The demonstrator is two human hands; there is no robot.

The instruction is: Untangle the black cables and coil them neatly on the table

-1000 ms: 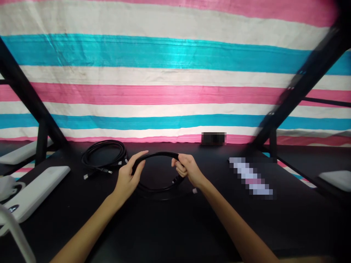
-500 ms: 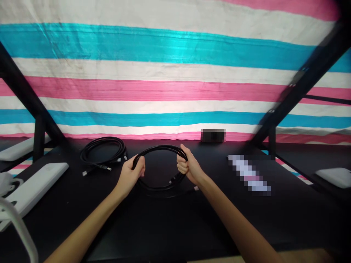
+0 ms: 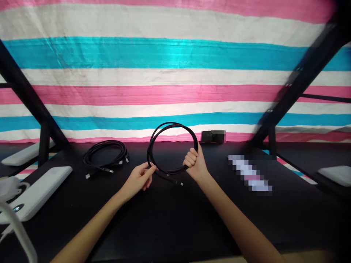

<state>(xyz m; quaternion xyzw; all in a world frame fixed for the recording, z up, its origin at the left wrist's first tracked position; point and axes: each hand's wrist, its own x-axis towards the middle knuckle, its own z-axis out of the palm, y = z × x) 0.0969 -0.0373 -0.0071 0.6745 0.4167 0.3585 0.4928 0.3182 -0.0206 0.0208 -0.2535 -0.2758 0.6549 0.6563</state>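
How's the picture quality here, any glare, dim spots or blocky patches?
Head view: soft glare on the upper blue band of the striped sheet; head view: black table dim; head view: blocky pixelation over the pale item at right; head view: the coiled cable reads clearly.

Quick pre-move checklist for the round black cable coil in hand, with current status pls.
1. Right hand grip: ok, fingers wrapped around the side of the round black cable coil.
2. Left hand grip: cannot tell; fingers are at the coil's lower left, but pinch or mere touch is unclear.
3. Strands bundled together: not ok, they spread apart at the upper left.
4. Cable ends tucked in: not ok, a black plug with a pale metal tip sticks out below.
5. Clear of the second looped black cable with pale-tipped plugs: ok, it lies apart, to the left.
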